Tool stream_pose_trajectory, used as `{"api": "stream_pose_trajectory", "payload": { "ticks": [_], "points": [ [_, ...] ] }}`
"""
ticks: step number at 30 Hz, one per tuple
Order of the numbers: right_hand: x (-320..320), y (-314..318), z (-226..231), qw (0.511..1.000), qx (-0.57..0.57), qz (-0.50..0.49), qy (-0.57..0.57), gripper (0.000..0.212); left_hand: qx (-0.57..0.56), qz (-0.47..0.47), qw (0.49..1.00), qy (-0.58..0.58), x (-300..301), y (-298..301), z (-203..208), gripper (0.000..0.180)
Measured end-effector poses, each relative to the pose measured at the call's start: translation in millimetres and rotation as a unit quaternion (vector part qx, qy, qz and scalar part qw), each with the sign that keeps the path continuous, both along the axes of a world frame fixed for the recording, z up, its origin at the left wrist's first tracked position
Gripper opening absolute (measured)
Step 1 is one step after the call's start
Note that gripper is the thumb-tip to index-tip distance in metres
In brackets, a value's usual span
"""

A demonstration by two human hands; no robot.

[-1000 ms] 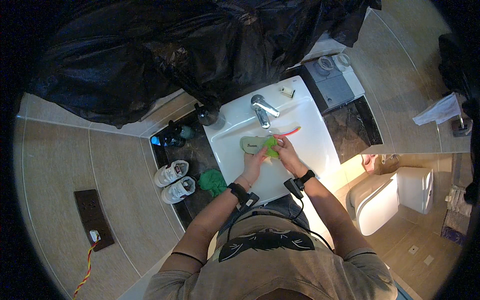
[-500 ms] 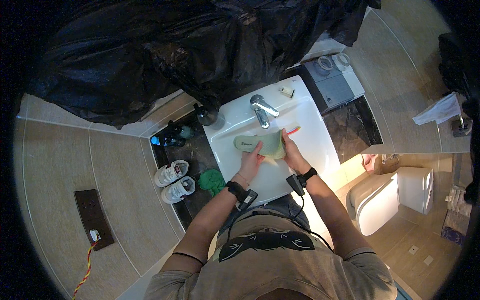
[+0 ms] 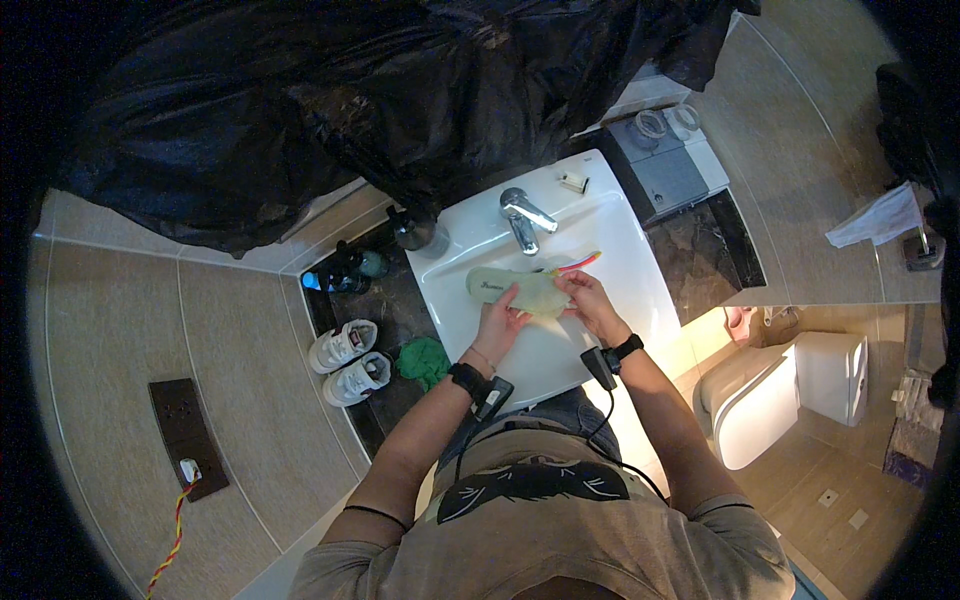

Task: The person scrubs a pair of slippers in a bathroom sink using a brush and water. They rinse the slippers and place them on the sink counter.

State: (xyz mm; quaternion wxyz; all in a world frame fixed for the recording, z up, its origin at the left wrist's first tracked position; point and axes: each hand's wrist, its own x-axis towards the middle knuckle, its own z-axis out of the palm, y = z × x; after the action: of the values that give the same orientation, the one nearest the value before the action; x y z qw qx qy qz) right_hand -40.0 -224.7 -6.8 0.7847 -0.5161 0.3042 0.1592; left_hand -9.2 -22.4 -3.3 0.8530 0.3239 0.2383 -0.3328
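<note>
A pale green shoe insole (image 3: 522,290) is held over the white washbasin (image 3: 460,206), its printed heel end pointing left. My left hand (image 3: 503,318) grips its near edge around the middle, thumb on top. My right hand (image 3: 588,302) pinches the other end with thumb and fingers. Just beyond my right hand lies a thin red and yellow handle (image 3: 580,263), seemingly a brush; its head is mostly hidden behind the insole. The chrome tap (image 3: 528,220) stands on the basin's far side, behind the insole.
Left of the basin, a pair of white sneakers (image 3: 350,360) and a green cloth (image 3: 424,364) lie on the dark counter (image 3: 396,305). A dark pump bottle (image 3: 415,232) stands by the basin's left corner. A grey box (image 3: 668,172) sits right, a toilet (image 3: 765,420) below it.
My right hand has shifted its hold on the insole's right end, its fingers now bunched at the edge. The insole lies flatter, and more of the red and yellow handle shows.
</note>
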Motion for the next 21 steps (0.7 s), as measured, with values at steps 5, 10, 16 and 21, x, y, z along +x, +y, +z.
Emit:
{"api": "stream_pose_trajectory", "payload": {
  "ticks": [5, 10, 16, 21],
  "points": [
    [-2.2, 0.6, 1.2, 0.997, 0.071, -0.016, 0.034, 0.017, -0.047, 0.031, 0.998, 0.013, 2.5, -0.7, -0.5, 0.029],
    [-0.7, -1.3, 6.8, 0.993, 0.105, 0.000, 0.060, 0.030, -0.049, 0.057, 0.996, -0.040, 1.7, -7.5, 6.5, 0.033],
    [0.2, -3.4, 9.7, 0.978, 0.205, -0.016, 0.035, 0.041, 0.009, 0.031, 0.998, -0.048, 2.0, -9.4, -5.0, 0.024],
    [-0.8, -2.7, 25.9, 0.994, 0.099, 0.023, 0.051, 0.030, 0.020, 0.038, 0.998, -0.055, 1.0, 2.2, -41.2, 0.027]
  ]
}}
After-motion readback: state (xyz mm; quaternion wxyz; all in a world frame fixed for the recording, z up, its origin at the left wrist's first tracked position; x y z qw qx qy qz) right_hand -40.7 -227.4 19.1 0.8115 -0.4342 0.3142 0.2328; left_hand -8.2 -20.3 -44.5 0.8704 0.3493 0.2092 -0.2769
